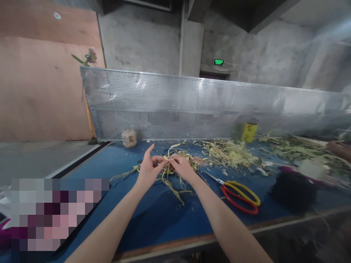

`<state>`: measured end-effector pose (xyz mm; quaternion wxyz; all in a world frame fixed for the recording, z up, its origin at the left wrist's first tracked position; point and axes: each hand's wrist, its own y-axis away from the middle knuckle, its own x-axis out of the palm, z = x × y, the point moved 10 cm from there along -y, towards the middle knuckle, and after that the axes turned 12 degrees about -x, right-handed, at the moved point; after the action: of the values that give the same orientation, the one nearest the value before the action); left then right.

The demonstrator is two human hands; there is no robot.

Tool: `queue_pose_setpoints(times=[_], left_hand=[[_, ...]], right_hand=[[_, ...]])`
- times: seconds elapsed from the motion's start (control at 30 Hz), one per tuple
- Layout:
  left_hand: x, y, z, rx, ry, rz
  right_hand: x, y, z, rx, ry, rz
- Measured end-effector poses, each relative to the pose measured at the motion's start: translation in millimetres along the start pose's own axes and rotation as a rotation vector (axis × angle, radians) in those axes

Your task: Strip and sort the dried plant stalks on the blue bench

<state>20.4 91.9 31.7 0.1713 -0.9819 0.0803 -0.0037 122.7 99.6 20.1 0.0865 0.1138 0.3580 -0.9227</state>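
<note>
My left hand (149, 166) and my right hand (182, 167) meet above a blue tabletop (153, 219). Both pinch a thin, pale plant strip (169, 159) between thumb and fingers; the left thumb side is raised, with one digit pointing up. Under and behind my hands lies a small heap of dry, yellow-green plant scraps (193, 162), partly hidden by them. Loose stringy stems (174, 190) trail toward me from it. To the right of my right forearm rest scissors (221, 181) with one red and one yellow handle, blades pointing up and left.
A larger heap of pale plant strips (230, 151) lies behind the scissors. Farther right are green stems (290, 149), a dark rounded bundle (293, 190) and another person's hand (340, 149). A whitish roll (129, 138) and a yellow box (249, 132) stand before the perforated metal panel (170, 102).
</note>
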Motion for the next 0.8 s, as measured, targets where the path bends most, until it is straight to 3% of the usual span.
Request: queue_pose_setpoints(times=[0.13, 0.23, 0.5, 0.8], left_hand=[[3.5, 1.4, -1.0, -0.013, -0.018, 0.022], [14.2, 5.5, -2.7, -0.042, -0.063, 0.095], [56.4, 29.2, 6.9, -0.214, -0.036, 0.523], [66.4, 52.9, 2.3, -0.435, 0.089, 0.848]], right_hand=[[-5.8, 0.1, 0.5, -0.007, 0.038, -0.036], [-27.3, -0.8, -0.7, -0.001, 0.119, -0.174], [-103.0, 8.8, -26.6, 0.076, 0.323, -0.537], [-154.7, 29.3, -44.9, 0.226, 0.460, -0.730]])
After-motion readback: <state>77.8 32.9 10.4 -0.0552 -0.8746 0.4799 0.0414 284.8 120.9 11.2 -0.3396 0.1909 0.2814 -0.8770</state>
